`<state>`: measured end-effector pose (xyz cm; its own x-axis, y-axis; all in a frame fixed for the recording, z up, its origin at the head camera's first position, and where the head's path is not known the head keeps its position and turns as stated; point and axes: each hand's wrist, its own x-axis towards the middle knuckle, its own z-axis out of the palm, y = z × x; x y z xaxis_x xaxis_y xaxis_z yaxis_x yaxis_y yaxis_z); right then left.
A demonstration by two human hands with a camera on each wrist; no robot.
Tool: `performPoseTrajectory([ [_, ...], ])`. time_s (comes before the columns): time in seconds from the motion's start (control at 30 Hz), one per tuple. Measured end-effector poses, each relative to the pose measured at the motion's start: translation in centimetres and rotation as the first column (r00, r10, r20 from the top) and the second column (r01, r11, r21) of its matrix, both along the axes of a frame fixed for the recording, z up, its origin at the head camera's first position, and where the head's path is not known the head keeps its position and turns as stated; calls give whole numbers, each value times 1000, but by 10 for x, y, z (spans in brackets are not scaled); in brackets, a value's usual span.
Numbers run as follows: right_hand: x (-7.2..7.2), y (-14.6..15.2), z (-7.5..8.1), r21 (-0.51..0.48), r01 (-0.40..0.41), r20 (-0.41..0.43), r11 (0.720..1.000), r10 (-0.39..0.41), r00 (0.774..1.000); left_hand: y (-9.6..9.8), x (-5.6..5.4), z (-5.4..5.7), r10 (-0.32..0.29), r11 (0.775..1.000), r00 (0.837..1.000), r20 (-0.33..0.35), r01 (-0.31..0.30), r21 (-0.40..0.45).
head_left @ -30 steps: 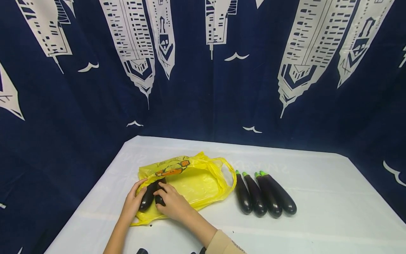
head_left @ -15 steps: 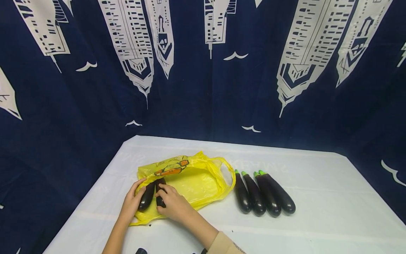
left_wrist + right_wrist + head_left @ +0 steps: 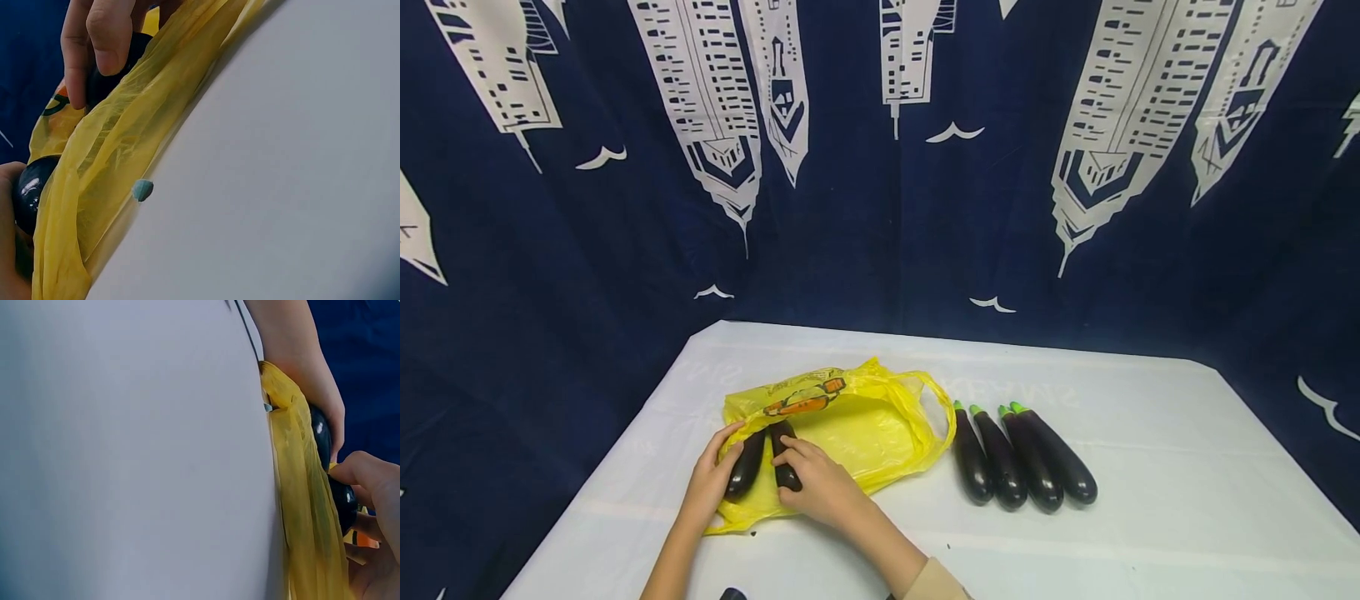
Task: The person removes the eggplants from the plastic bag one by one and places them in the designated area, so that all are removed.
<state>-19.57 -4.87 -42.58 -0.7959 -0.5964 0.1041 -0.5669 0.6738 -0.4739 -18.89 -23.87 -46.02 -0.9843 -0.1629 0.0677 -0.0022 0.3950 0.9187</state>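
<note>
In the head view a yellow plastic bag point(image 3: 865, 442) lies on its side with its mouth open and two dark eggplants inside. My left hand point(image 3: 706, 479) lies along the left eggplant point(image 3: 747, 467), its thumb on that eggplant and its fingertips at the bag's edge. Part of the grip is hidden. My right hand point(image 3: 823, 483) holds the second eggplant point(image 3: 787, 475) between thumb and fingers. In the right wrist view the right hand point(image 3: 378, 506) grips the rounded end of an eggplant point(image 3: 345, 503) behind the bag's folded plastic point(image 3: 306, 500).
Several eggplants with green stems point(image 3: 1037, 458) lie side by side right of the bag on the white table point(image 3: 1165, 500). A small greenish scrap point(image 3: 142, 190) sits beside the bag. A dark blue printed cloth point(image 3: 865, 250) hangs behind.
My right hand and the eggplant in it have shifted slightly right, widening the gap to the left eggplant. The left hand and bag stay nearly in place.
</note>
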Motion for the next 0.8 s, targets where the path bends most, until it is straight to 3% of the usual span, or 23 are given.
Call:
performPoseTrajectory([
  [0.33,3,7,4,6,-2,9,1000,2,1000,0,-1,-1,1,1000,1000,-16,0,8],
  [0.8,10,19,11,27,-63,-75,998,65,995,0,0,-1,0,1000,1000,-25,0,1],
])
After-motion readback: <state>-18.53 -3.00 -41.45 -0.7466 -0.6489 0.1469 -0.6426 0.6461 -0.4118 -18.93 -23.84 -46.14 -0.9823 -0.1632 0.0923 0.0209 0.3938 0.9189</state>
